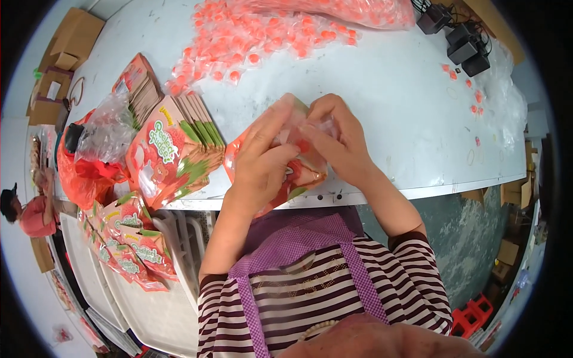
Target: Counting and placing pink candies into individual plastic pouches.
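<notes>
My left hand (pixel 262 155) is closed on a red-and-green printed pouch (pixel 310 174), tilted above the table's near edge. At the pouch's upper part, my right hand (pixel 346 143) has its fingers bent and thumb pressed inward, closed on clear-wrapped red sweets (pixel 303 145); some of the wrap shows between the fingers. How many sweets are there is hidden by the hands. Left of my left hand lies a fanned stack of flat pouches (pixel 164 140) of the same print. Farther off, a loose heap of clear-wrapped red sweets (pixel 262 45) covers the table.
A red plastic bag (pixel 83 182) lies at the table's left edge. Filled pouches (pixel 134 244) rest in a pale tray (pixel 149 310) below it. Black adapters (pixel 465 48) and crumpled clear plastic (pixel 504 101) are at the right. Another person (pixel 36 212) is far left.
</notes>
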{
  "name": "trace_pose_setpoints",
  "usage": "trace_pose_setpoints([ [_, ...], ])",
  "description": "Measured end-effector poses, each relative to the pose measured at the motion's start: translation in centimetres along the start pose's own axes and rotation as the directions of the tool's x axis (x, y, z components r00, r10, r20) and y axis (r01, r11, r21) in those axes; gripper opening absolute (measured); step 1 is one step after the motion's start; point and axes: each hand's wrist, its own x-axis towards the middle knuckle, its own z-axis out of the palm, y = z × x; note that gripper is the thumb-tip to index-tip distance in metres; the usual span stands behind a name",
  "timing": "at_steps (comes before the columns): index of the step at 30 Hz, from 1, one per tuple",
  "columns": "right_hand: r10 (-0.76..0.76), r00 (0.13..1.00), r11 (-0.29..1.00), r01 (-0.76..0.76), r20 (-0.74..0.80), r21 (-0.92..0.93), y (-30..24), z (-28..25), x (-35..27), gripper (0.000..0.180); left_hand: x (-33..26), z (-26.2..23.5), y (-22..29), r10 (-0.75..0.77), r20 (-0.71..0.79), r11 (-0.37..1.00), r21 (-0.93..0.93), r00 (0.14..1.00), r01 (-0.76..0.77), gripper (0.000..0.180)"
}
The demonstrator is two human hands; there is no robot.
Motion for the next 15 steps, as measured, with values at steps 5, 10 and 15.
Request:
trace_pose_setpoints([
  [5,-0.208,0.933,0.75,0.346,0.295,-0.563,-1.9,-1.2,1.2,0.05,-0.2,0.1,-0.2,0.116,0.084,0.993,-0.031,0.99,-0.114,0.011],
  [10,-0.272,0.961,0.912,0.276,0.056,-0.303,-2.1,0.9,0.3,0.064,-0.8,0.0,0.1,-0.037,0.024,0.978,-0.203,0.999,0.041,0.012],
  [15,-0.477,0.87,0.858,0.492,0.125,-0.146,-1.5,-0.2,-0.4,0.062,-1.4,-0.7,0.2,-0.106,-0.068,0.946,-0.314,0.992,0.079,0.012],
])
